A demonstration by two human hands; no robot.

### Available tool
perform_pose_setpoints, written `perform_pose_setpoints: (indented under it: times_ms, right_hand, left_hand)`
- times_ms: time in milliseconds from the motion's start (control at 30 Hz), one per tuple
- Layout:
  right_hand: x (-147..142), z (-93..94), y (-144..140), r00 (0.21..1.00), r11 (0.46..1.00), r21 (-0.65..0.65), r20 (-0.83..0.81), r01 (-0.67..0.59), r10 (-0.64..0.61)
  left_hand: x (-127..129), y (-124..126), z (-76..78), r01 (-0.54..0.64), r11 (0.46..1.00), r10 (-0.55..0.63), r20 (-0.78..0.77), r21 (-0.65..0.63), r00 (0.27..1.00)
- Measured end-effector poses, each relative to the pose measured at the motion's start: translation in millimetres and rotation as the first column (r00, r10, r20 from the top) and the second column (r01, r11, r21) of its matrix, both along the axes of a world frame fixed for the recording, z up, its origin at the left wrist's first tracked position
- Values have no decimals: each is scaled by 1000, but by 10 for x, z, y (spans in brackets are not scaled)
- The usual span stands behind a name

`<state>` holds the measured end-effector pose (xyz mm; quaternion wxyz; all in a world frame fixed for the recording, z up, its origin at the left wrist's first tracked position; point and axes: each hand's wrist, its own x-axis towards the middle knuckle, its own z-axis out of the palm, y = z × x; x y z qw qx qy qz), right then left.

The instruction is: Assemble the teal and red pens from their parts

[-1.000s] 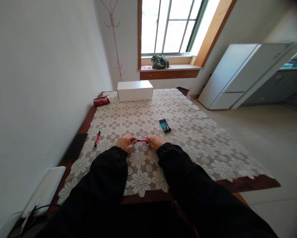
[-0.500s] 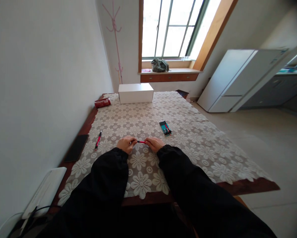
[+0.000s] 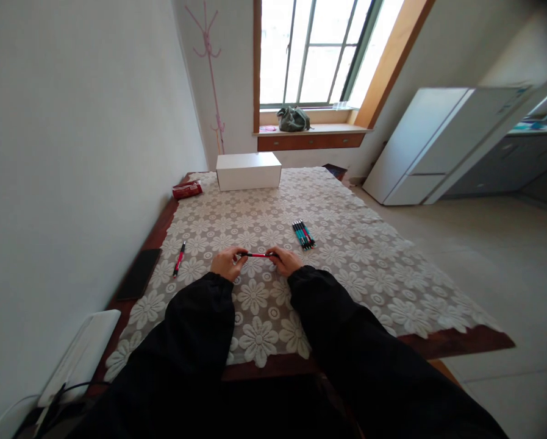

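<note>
A red and black pen (image 3: 257, 255) lies level between my hands, just over the lace tablecloth. My left hand (image 3: 226, 263) pinches its left end, and the fingers of my right hand (image 3: 285, 261) close on its right end. Beyond my right hand, several teal, red and black pens (image 3: 303, 235) lie side by side in a row. Off to the left of my left hand, another red and black pen (image 3: 179, 259) rests alone on the cloth.
The flowered lace tablecloth (image 3: 259, 341) covers the wooden table. At its far end sit a white box (image 3: 249, 172) and a dark red packet (image 3: 187, 189). Along the left edge are a black flat case (image 3: 139, 274) and a white power strip (image 3: 82, 353) with cables.
Both hands have lifted slightly away from me with the pen. My grip has moved outward to its ends, so more of the red barrel shows.
</note>
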<state>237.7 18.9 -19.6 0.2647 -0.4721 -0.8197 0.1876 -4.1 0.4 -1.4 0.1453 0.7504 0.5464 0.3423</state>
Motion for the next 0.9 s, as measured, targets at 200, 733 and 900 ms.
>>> perform_pose_setpoints:
  times_ms: [200, 733, 900]
  right_hand:
    - [3, 19, -5, 995, 999, -20, -84, 44, -45]
    - [18, -11, 7, 968, 978, -178, -242, -106, 61]
    - [0, 22, -15, 994, 997, -39, -96, -63, 59]
  left_hand:
    - [-1, 5, -4, 78, 997, -78, -27, -19, 997]
    - [-34, 34, -1, 88, 996, -88, 6, -25, 996]
    - [-16, 28, -10, 114, 993, -113, 24, -42, 993]
